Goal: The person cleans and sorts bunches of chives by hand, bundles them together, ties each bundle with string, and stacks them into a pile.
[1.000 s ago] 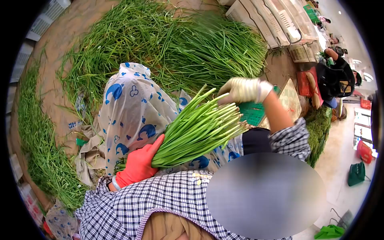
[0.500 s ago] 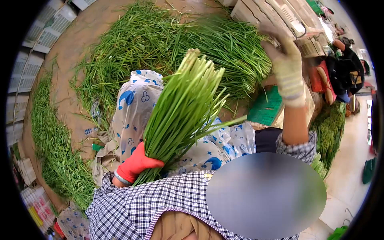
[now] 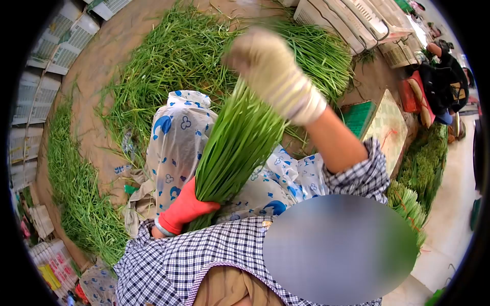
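Note:
My left hand (image 3: pixel 188 208), in a red glove, is closed around a thick bundle of green chives (image 3: pixel 240 148). The bundle leans up and right, its pale ends toward the top. Across those ends passes my right hand (image 3: pixel 273 74), in a pale striped glove. Motion smears its fingers, and I cannot tell whether they touch or grip any stalks. Under the bundle, my legs are covered with clear plastic (image 3: pixel 178 127) printed with blue shapes. Beyond my hands lies a large heap of loose chives (image 3: pixel 168 66).
A strip of loose greens (image 3: pixel 84 204) runs along the left floor. White crates (image 3: pixel 66 41) line the upper left, with more crates (image 3: pixel 332 23) at the upper right. To the right are a green board (image 3: pixel 357 118), a pale patterned panel (image 3: pixel 388 127) and tied bundles (image 3: pixel 408 204). Another person (image 3: pixel 444 89) sits farther right.
My right hand has swung left and slightly down from beside the heap to the bundle's pale ends. My left hand keeps its hold, with the bundle shifted slightly right in view.

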Tool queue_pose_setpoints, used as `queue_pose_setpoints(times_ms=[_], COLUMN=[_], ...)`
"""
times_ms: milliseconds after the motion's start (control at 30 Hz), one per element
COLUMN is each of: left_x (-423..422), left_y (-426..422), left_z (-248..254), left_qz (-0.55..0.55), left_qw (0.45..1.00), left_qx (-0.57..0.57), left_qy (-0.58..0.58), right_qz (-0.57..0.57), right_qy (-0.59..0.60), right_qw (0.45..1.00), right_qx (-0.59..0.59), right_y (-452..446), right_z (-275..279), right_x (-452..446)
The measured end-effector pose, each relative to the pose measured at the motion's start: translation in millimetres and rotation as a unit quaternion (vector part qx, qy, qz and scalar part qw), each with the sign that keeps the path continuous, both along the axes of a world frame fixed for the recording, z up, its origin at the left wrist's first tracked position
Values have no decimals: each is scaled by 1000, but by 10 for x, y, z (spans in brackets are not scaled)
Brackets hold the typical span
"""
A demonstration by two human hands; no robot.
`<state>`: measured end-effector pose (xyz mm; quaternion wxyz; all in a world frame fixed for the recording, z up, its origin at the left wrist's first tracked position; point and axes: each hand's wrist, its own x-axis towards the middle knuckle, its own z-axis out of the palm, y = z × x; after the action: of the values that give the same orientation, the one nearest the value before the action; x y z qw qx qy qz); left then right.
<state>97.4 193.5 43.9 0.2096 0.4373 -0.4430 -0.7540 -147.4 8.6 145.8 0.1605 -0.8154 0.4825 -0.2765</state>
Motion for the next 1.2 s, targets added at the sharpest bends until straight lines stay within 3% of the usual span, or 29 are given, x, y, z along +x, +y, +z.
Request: queue_pose_setpoints(times_ms=[100,167,200,233,267,300,333,367,433,500,533,567,633,767,833,867,967,1033,1133,1167,1200], left_x=[-28,-28,-23,-20,-29,-56,-61,-48,9,96,166,197,212,197,201,221,235,232,233,223,210], left_y=[47,100,111,112,113,123,111,110,41,-11,-32,-54,-66,-84,-67,-59,-54,-52,-49,-51,-53], left_z=[-3,-43,-68,-68,-72,-78,-63,-62,-48,-19,-33,-46,-24,-1,-9,-34,-7,-13,-32,-9,6], left_qz=[32,42,40,40,48,59,62,63,46,42,19,-1,-2,30,36,22,16,16,8,14,20], left_qw=[999,998,998,998,998,997,998,998,999,998,999,999,999,997,996,996,997,997,999,998,996], left_qx=[-33,-32,-31,-33,-34,-33,-27,-22,11,26,23,18,29,53,61,65,71,74,48,66,84], left_qy=[8,-19,-27,-24,-23,-21,-8,-6,21,39,35,32,26,48,52,49,35,29,12,10,9], right_qz=[-55,-105,-170,-157,-138,-8,54,99,225,-9,-111,-142,-146,-103,-119,-130,-87,-48,-26,-28,-17], right_qy=[-119,2,85,199,310,242,286,379,232,172,-94,-137,-248,-198,-184,-290,-381,-341,-44,-45,88], right_qw=[990,966,916,945,939,932,937,919,946,965,974,960,957,952,951,900,866,893,982,982,992], right_qx=[-46,-236,-354,-205,-49,-271,-193,46,-15,-196,-175,-198,-21,209,220,298,311,289,181,181,84], right_y=[-845,-973,-969,-776,-634,-547,-295,-79,-9,-81,-21,-2,241,473,523,539,566,585,605,618,628], right_z=[289,499,510,609,672,362,310,379,-106,-61,-53,-25,-36,-308,-490,-512,-661,-699,-632,-655,-674], right_x=[-369,-375,-352,-274,-213,-331,-286,-116,-324,-575,-683,-770,-743,-603,-504,-490,-536,-674,-771,-772,-760])
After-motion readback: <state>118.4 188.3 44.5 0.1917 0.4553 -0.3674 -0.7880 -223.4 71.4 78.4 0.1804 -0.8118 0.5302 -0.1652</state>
